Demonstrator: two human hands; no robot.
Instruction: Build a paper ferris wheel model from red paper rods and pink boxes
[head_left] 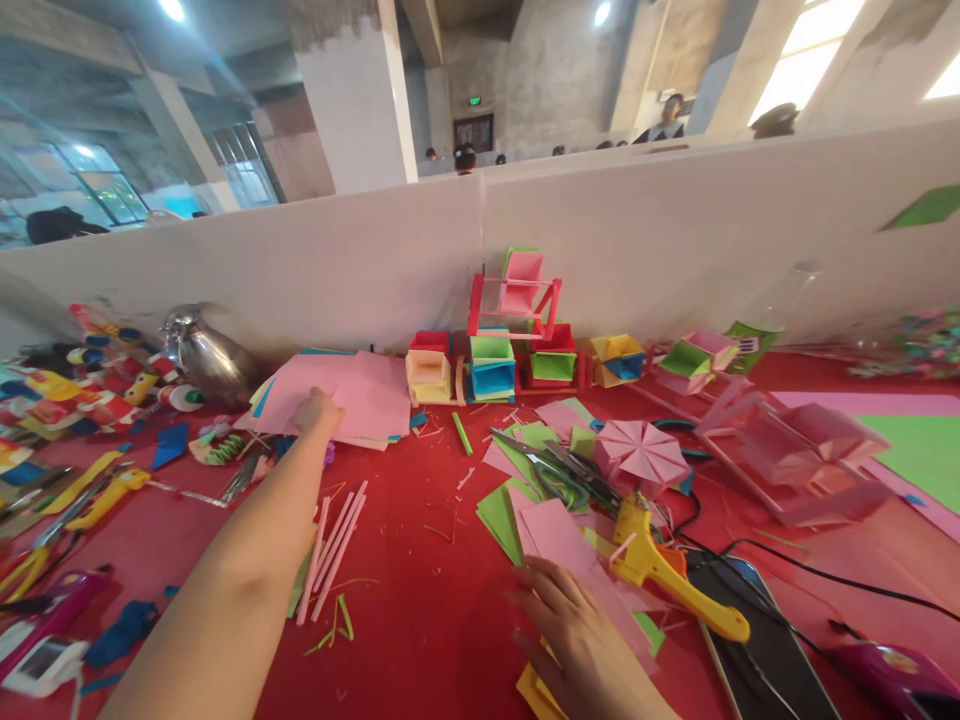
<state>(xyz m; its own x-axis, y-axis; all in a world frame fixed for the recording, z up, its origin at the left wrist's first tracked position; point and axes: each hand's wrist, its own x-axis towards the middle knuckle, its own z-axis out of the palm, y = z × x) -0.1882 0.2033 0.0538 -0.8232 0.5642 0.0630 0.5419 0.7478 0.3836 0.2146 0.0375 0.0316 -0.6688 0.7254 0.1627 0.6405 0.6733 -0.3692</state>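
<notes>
My left hand (318, 412) reaches forward onto a stack of pink paper sheets (375, 392). Its fingers bend down at the paper and are mostly hidden, so a grip cannot be made out. At the lower right, my right hand (574, 630) is open, fingers apart and slightly blurred, above pink paper pieces (559, 540) and yellow paper (538, 690). Thin pink paper sticks (339, 550) lie beside my left forearm. Just right of my right hand is a yellow glue gun (660, 570), near scissors (555, 470) and a folded pink paper wheel (641, 455).
Coloured paper boxes (491, 365) line a white partition (337, 260). A pink paper model (802, 460) stands right, near a phone (757, 630) and black cables. A metal jug (210, 355), small toys (112, 390) and yellow-handled tools (109, 500) occupy the left. People appear beyond the partition.
</notes>
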